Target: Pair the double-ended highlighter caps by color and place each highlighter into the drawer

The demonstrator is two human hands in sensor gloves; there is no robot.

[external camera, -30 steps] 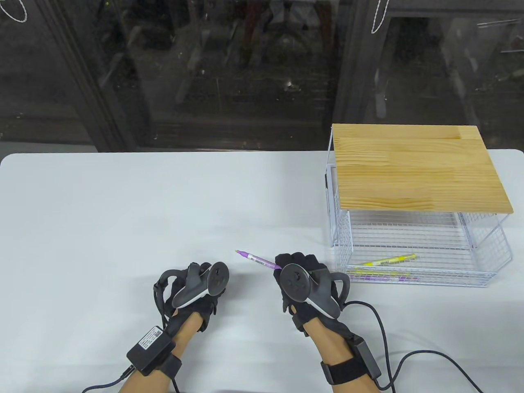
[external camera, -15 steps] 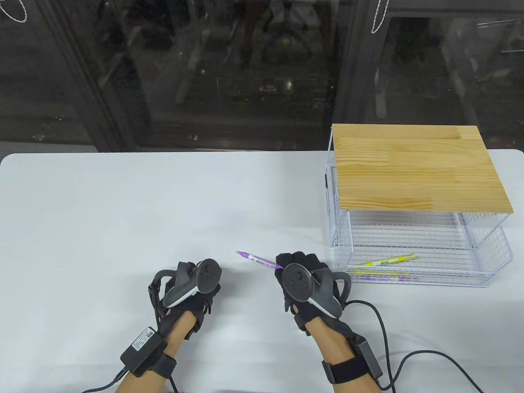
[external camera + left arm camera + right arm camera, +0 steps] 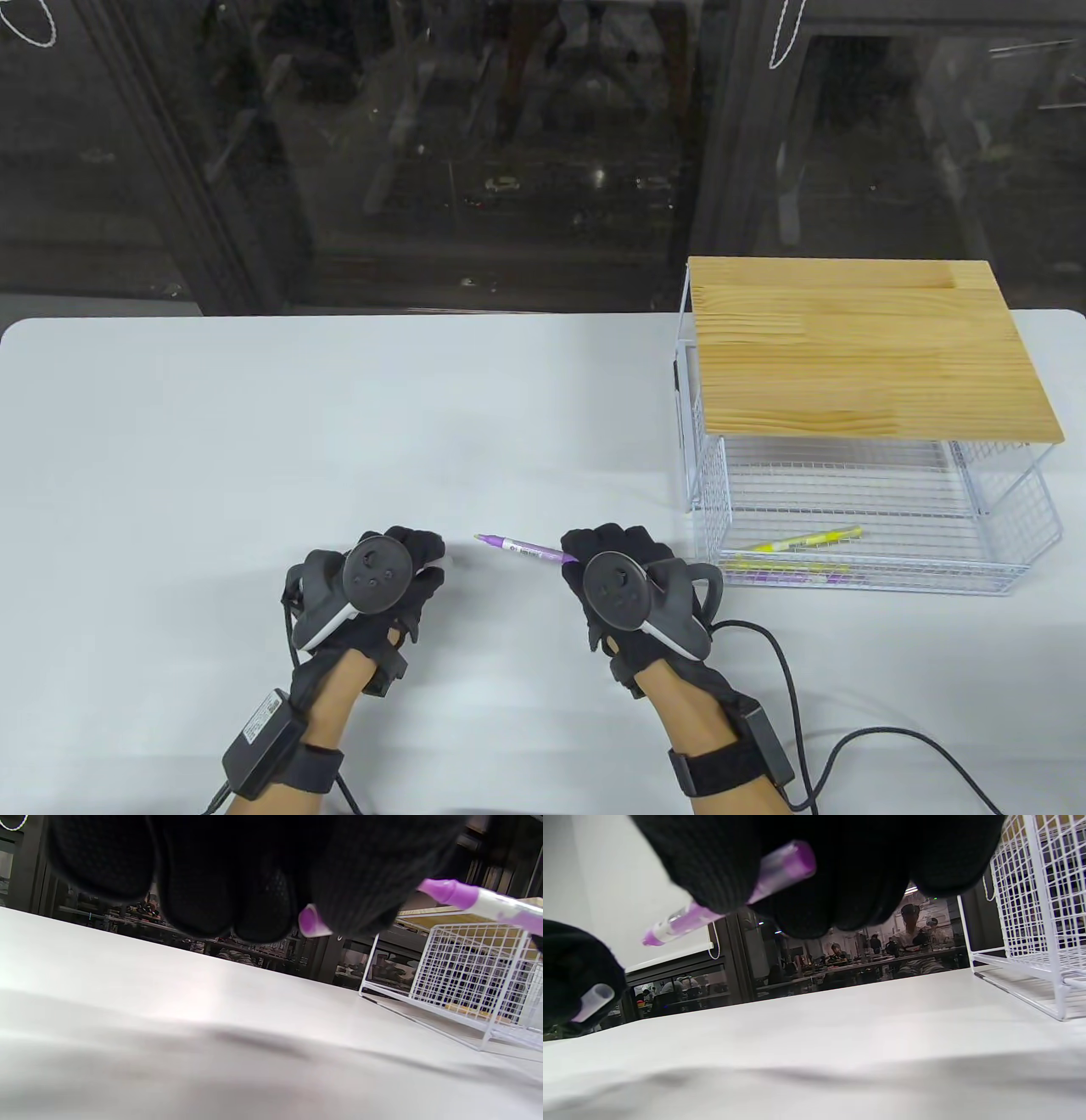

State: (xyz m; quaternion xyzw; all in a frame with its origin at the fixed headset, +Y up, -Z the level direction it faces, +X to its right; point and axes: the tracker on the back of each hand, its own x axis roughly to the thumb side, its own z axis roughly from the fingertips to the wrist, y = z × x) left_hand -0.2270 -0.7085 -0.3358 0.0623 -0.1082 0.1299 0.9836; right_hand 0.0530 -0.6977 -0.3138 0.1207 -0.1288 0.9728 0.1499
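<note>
1. We start with the purple double-ended highlighter (image 3: 526, 550): its slim barrel sticks out leftward and slightly away from our right hand (image 3: 628, 586), held clear above the white table (image 3: 254, 424), near the table's front edge about midway along it. Its bare purple tip points at our left hand (image 3: 382, 577).

2. The small purple cap (image 3: 312, 921) sits pinched between the curled fingers of the left hand, open mouth showing in the left wrist view, just beside the exposed tip but not yet on it.

3. Our right hand's fingers curl round the barrel's rear part; the right wrist view shows the far end poking out past them, seemingly capped in purple already.

4. We judge the step in hand to be capping: colour matches, so the next move calls for lining the cap's mouth up with the tip and pressing it home along the barrel's axis.

5. Outward, the white wire-mesh drawer (image 3: 1001, 586) stands pulled out under a wooden-topped wire rack (image 3: 865, 348) at the table's right edge, just beside the right hand. A yellow highlighter (image 3: 806, 538) and a purple-and-yellow one (image 3: 789, 570) lie inside.
</note>
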